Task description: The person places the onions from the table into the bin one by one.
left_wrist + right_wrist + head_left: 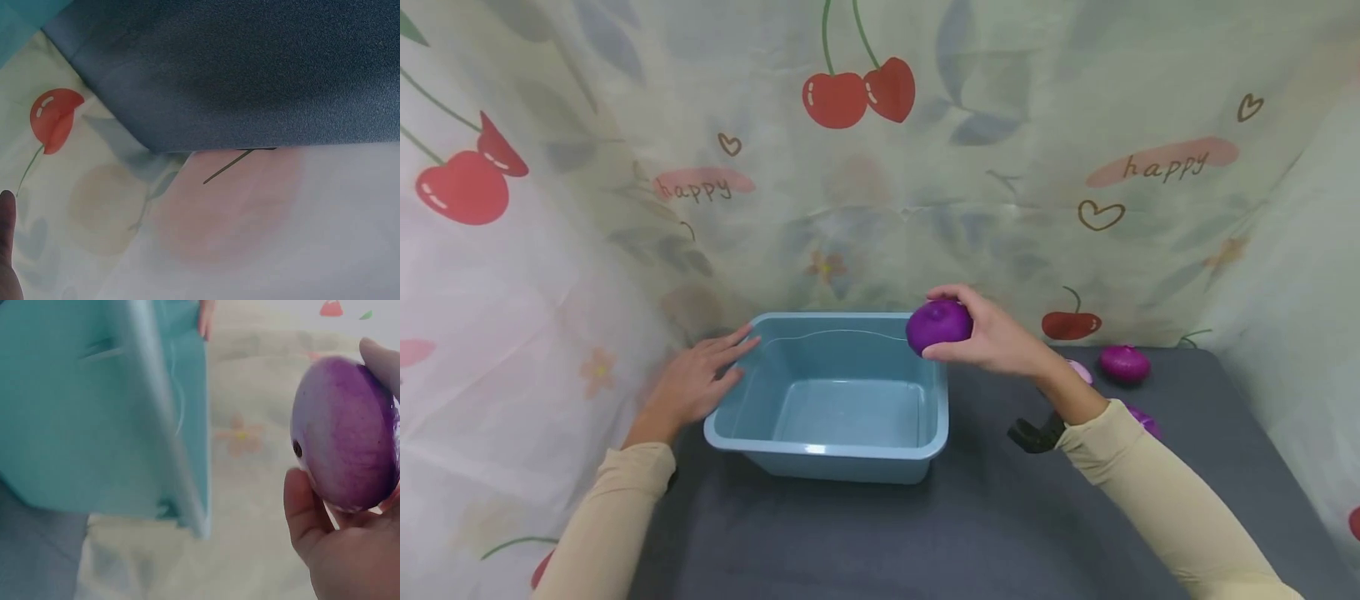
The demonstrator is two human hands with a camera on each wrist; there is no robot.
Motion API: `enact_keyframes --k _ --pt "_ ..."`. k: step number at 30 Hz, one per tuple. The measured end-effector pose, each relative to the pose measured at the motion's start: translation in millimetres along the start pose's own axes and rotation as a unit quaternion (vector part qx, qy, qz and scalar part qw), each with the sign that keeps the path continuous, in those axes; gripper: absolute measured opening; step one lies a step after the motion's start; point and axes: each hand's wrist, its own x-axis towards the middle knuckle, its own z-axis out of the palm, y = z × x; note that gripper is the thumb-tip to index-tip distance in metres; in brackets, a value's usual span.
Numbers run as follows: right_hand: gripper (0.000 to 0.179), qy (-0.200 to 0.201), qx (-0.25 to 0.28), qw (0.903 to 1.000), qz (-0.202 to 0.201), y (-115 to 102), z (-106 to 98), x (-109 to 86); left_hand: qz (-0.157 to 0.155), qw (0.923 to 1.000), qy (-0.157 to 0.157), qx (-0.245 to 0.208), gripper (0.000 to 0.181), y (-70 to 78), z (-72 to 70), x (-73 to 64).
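My right hand point(1000, 337) grips a shiny purple onion point(938, 327), thumb and fingers curled round its sides. The onion is held up at the right rim of a light blue plastic basin point(827, 450). In the right wrist view, the onion point(344, 434) shows a paler side with a small dark spot, beside the basin's wall point(75, 437). Against the basin's left rim, my left hand point(694, 385) lies with its fingers extended. Only a sliver of that left hand point(7, 244) enters the left wrist view. Inside the basin, the visible floor is bare.
Another purple onion point(1124, 364) lies at the table's back right. Nearby, a pale pink item point(1081, 372) and a purple item point(1144, 421) are partly hidden by my right arm. Printed cloth point(880, 183) hangs behind and beside the dark grey table point(820, 542).
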Motion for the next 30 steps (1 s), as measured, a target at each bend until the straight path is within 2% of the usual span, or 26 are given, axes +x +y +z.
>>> enact_keyframes --k 5,12,19,23,30 --pt "0.072 -0.035 0.034 0.9988 -0.008 -16 8 27.4 -0.006 1.0000 0.001 -0.001 0.051 -1.0 -1.6 -0.7" --pt "0.068 -0.076 0.037 0.9963 -0.015 -17 31 63.8 0.003 1.0000 -0.001 -0.002 0.052 0.1 -0.2 -0.9" --pt "0.072 -0.107 0.054 0.9928 -0.013 -27 68 87.1 0.004 0.9999 0.003 -0.012 0.052 0.2 -1.2 0.5" --pt "0.073 -0.116 0.051 0.9917 -0.021 -32 86 98.2 -0.001 1.0000 -0.001 0.000 0.053 0.7 0.4 0.8" --pt "0.074 -0.125 0.054 0.9907 -0.002 -27 112 121.1 -0.015 0.9998 -0.011 0.011 0.054 -0.1 1.4 -2.2"
